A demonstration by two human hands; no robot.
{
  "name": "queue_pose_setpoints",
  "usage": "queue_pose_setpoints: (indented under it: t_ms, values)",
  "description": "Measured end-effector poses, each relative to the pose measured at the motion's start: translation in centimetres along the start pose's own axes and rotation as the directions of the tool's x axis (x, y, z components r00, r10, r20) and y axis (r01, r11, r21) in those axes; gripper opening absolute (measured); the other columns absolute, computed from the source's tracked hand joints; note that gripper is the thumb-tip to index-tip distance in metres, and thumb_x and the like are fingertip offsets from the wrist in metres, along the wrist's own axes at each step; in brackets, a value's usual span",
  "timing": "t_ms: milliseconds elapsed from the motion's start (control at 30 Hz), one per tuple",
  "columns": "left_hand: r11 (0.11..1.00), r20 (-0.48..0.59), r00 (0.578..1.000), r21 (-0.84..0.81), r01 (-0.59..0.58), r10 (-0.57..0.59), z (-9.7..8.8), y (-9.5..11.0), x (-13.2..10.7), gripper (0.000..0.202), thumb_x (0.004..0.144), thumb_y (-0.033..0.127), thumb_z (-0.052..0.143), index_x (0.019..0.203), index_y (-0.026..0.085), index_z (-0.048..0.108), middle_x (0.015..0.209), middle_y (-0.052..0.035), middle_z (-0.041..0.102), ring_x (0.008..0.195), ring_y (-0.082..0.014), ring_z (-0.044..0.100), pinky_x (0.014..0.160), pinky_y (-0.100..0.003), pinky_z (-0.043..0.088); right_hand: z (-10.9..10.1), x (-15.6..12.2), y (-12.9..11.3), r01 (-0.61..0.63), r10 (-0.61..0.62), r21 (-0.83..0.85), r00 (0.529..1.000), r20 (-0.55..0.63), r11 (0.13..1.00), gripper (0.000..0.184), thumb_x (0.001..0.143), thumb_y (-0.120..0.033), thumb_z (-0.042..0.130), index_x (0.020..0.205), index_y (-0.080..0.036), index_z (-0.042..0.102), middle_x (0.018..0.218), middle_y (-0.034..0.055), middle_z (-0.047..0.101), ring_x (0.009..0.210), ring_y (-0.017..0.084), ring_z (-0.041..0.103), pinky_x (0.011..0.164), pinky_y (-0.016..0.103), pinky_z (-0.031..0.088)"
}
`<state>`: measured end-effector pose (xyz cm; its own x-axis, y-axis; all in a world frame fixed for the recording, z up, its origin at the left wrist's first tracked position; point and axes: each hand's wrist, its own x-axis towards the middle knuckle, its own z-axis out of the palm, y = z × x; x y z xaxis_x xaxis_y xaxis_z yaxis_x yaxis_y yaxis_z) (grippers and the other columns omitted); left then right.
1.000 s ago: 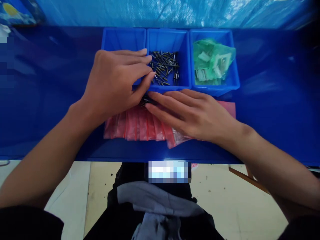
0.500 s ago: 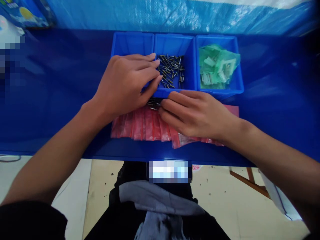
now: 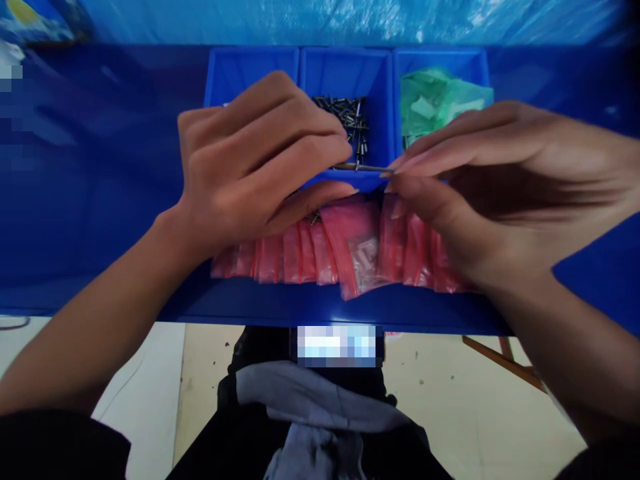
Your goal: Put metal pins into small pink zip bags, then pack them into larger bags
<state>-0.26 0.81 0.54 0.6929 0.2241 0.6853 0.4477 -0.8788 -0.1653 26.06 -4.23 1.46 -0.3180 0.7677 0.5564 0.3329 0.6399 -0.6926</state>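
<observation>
My right hand [image 3: 480, 180] pinches a thin metal rivet [image 3: 369, 168] by its pin end, in front of the blue bins. The rivet points left, and its thicker end reaches the curled fingers of my left hand [image 3: 260, 157]. What those fingers hold is hidden; the thumb lies a little below them. More rivets [image 3: 350, 113] fill the bottom of the middle blue bin [image 3: 345, 67]. A few loose rivets [image 3: 315, 217] show under my left hand, by a row of red-edged zip bags [image 3: 300, 257].
A left blue bin [image 3: 253, 63] is partly behind my left hand. The right blue bin [image 3: 443, 60] holds a green plastic bag [image 3: 425, 100] with pale parts in it. Blue sheeting [image 3: 320, 20] lines the back. The table's front edge [image 3: 225, 323] runs near my lap.
My right hand has lifted from the loose rivets, moved right and turned, with a rivet in its fingertips. My left hand has turned and shifted slightly right, fingers curled.
</observation>
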Motion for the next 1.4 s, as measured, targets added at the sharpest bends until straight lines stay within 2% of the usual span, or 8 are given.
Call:
queue_pose_setpoints:
  t_ms: [100,333,567,733,833,1000,1233,1400]
  values:
    - [0.999,-0.014,0.999,0.035,0.030,-0.029,-0.4,0.7,0.0,0.021,0.108,0.030,0.070,0.127,0.021,0.067,0.119,0.0007,0.080,0.103,-0.0214,0.082,0.085,-0.036,0.070,0.3,-0.2,0.0,0.001,0.007,0.065,0.991,-0.134,0.998,0.021,0.098,-0.016,0.076,0.104,-0.034,0.086,0.098,-0.0001,0.081,0.093,0.023,0.076,0.067,0.036,0.064]
    - [0.955,0.082,0.952,0.003,0.297,-0.296,-1.1,2.1,0.0,0.014,0.114,0.034,0.064,0.122,0.026,0.072,0.110,0.0083,0.080,0.102,-0.0144,0.081,0.094,-0.030,0.064,0.9,-0.1,0.3,0.006,0.045,0.257,0.980,-0.193,0.967,0.013,0.091,-0.019,0.089,0.103,-0.023,0.089,0.094,0.0043,0.082,0.083,0.019,0.074,0.068,0.033,0.068]
    - [0.990,-0.072,0.987,-0.022,0.139,-0.140,-0.8,1.9,-0.1,0.024,0.118,0.040,0.050,0.110,0.022,0.065,0.101,0.0048,0.079,0.093,-0.0150,0.081,0.081,-0.030,0.064,1.1,-0.3,0.2,-0.046,0.100,0.268,0.977,-0.190,0.962,0.026,0.089,-0.008,0.083,0.102,-0.030,0.088,0.096,-0.0008,0.082,0.087,0.021,0.078,0.068,0.036,0.071]
    - [0.977,0.095,0.979,-0.100,0.189,-0.179,-0.6,1.8,0.4,0.023,0.116,0.040,0.056,0.108,0.021,0.064,0.101,-0.0023,0.078,0.100,-0.0194,0.081,0.079,-0.033,0.064,1.4,-0.2,0.4,-0.039,0.115,0.315,0.967,-0.226,0.948,0.027,0.089,-0.005,0.083,0.101,-0.029,0.089,0.096,0.0008,0.083,0.080,0.021,0.077,0.072,0.039,0.070]
    - [0.991,0.033,0.994,-0.073,0.111,-0.109,-0.3,1.5,0.4,0.023,0.116,0.032,0.051,0.101,0.020,0.063,0.095,-0.0015,0.077,0.089,-0.0166,0.080,0.072,-0.029,0.061,1.5,-0.2,0.5,-0.018,0.104,0.354,0.969,-0.224,0.935,0.031,0.086,-0.002,0.082,0.102,-0.028,0.089,0.095,0.0008,0.083,0.081,0.021,0.078,0.072,0.038,0.070]
    - [0.999,-0.049,0.998,-0.041,-0.028,0.026,-0.2,1.0,0.1,0.009,0.110,0.028,0.063,0.108,0.021,0.067,0.102,-0.0012,0.077,0.088,-0.0171,0.080,0.070,-0.029,0.063,1.2,-0.1,0.6,-0.065,0.139,0.436,0.980,-0.141,0.898,0.032,0.082,-0.003,0.090,0.103,-0.027,0.089,0.094,-0.0010,0.084,0.084,0.017,0.080,0.072,0.027,0.071]
    - [0.985,0.048,0.988,-0.087,0.148,-0.145,-0.7,1.4,0.4,0.014,0.115,0.035,0.058,0.110,0.024,0.064,0.100,0.0028,0.080,0.087,-0.0128,0.078,0.061,-0.028,0.056,1.2,0.1,0.4,-0.052,0.134,0.458,0.980,-0.147,0.887,0.028,0.084,0.000,0.086,0.100,-0.023,0.088,0.090,-0.0016,0.082,0.083,0.013,0.078,0.074,0.023,0.070]
    - [0.989,-0.005,0.995,-0.108,0.102,-0.103,-1.0,1.6,0.2,0.013,0.111,0.033,0.064,0.108,0.021,0.067,0.099,-0.0022,0.080,0.091,-0.0182,0.080,0.068,-0.032,0.059,1.1,0.1,0.8,-0.013,0.065,0.436,0.993,-0.103,0.900,0.028,0.085,0.001,0.086,0.104,-0.020,0.085,0.093,0.0000,0.082,0.085,0.012,0.078,0.074,0.021,0.069]
